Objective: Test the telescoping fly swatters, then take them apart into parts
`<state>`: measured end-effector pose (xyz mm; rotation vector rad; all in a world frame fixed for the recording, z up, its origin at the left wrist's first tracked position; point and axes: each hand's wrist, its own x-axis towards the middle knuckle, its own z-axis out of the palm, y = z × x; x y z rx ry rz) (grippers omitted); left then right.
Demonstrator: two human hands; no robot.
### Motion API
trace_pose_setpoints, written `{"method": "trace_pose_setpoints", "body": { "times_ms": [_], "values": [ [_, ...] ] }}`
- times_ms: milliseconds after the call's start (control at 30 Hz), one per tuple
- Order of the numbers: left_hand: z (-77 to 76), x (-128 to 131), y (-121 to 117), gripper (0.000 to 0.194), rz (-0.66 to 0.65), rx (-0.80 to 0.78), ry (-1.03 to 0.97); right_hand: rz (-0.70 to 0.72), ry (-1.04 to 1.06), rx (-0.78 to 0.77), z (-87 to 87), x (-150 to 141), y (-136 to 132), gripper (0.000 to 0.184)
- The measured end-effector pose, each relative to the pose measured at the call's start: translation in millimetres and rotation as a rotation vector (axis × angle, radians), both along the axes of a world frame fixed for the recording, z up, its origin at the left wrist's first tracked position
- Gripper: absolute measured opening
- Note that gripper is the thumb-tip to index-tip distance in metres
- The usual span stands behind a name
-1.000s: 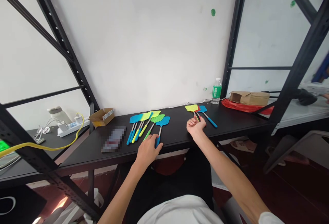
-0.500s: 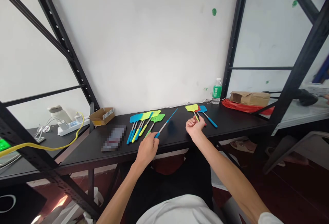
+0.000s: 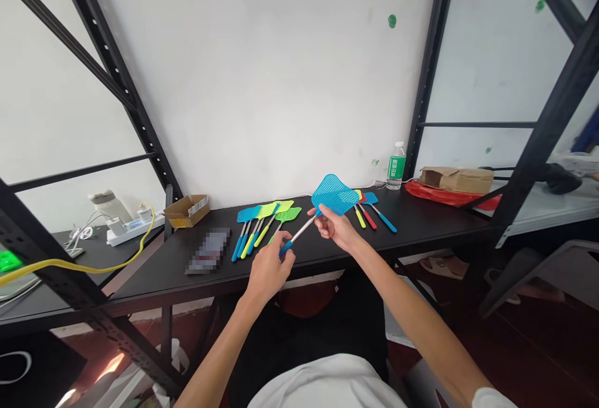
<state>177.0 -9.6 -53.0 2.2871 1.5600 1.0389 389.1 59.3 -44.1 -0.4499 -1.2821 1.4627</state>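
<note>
Blue swatter [image 3: 334,194] is now spanning mid-frame, left fingers [image 3: 277,241] curling round its grip, right fingers [image 3: 322,224] (nearly closed) pinching its neck.

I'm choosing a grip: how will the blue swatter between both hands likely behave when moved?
The swatter's head may flex, being thin and perforated. Its straight, metallic-looking shaft seems stiff. With so little material, it is probably light.

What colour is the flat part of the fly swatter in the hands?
The flat part is blue with little holes, best seen in the head view.
</note>
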Motion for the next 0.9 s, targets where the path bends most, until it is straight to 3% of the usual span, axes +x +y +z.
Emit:
{"method": "trace_pose_setpoints", "body": {
  "times_ms": [133, 300, 433, 733, 900],
  "values": [
    [4.3, 1.4, -3.4, 0.027, -0.033, 0.021, 0.035, -0.170, -0.186, 0.148, -0.4, -2.3, 0.8, 0.041],
    [8.3, 3.8, -7.9, 0.037, -0.070, 0.007, 0.046, -0.202, -0.292, 0.260, -6.7, -7.5, 6.1, 0.039],
    [11.8, 5.8, -11.5, 0.040, -0.147, -0.051, -0.054, -0.205, -0.253, 0.268, -6.9, -9.4, 6.5, 0.041],
    [15.1, 6.6, -6.4, 0.043, -0.470, -0.508, -0.524, -0.185, -0.170, 0.234, 4.2, -10.9, -2.8, 0.041],
    [19.1, 7.6, -7.1, 0.046, -0.507, -0.623, -0.656, -0.213, -0.184, 0.253, 6.6, -9.7, -3.6, 0.041]
  ]
}}
